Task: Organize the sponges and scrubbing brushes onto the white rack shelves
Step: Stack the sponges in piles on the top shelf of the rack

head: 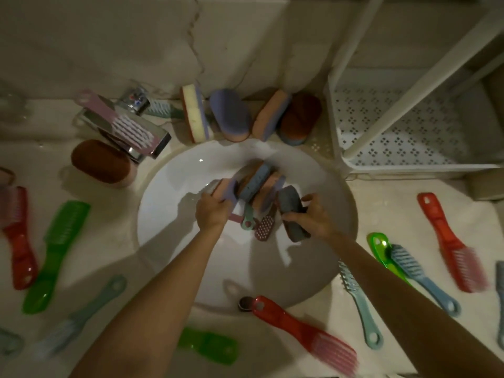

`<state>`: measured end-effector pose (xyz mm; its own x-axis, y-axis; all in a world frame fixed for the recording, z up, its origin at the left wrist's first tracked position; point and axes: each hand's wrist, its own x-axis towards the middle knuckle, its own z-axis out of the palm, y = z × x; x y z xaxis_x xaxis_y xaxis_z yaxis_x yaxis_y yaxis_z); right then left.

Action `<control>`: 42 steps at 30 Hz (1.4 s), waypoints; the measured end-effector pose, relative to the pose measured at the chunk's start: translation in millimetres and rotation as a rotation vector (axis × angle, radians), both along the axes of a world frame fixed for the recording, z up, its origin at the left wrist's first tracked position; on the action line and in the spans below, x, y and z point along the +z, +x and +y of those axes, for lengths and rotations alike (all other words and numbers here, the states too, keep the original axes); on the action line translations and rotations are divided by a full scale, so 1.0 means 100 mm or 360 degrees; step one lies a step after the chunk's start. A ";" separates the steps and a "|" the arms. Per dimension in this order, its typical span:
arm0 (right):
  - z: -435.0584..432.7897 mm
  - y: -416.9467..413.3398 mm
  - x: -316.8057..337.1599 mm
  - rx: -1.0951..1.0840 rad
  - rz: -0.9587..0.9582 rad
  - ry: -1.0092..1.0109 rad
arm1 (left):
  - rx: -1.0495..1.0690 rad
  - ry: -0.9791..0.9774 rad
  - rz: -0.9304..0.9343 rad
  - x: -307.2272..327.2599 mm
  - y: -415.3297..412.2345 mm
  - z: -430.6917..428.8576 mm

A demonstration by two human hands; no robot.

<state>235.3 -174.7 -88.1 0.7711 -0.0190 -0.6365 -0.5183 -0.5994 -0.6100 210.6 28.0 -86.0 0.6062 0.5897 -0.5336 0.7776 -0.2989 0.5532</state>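
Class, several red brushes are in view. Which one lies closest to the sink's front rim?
The red brush below the sink, its handle end touching the rim; the others lie far left and far right.

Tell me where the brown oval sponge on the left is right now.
In the head view, the brown oval sponge lies on the counter left of the sink, just below the chrome faucet.

Your right arm hides part of the teal brush (pixel 360 304); left-edge brush (pixel 9 343) is cut off and blurred; rack (pixel 409 165) top leaves frame.
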 end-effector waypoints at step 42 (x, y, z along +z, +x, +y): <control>-0.67 0.73 4.02 -0.0234 -0.0965 0.1175 | -0.0154 -0.1846 -0.1337 4.08 0.67 -1.05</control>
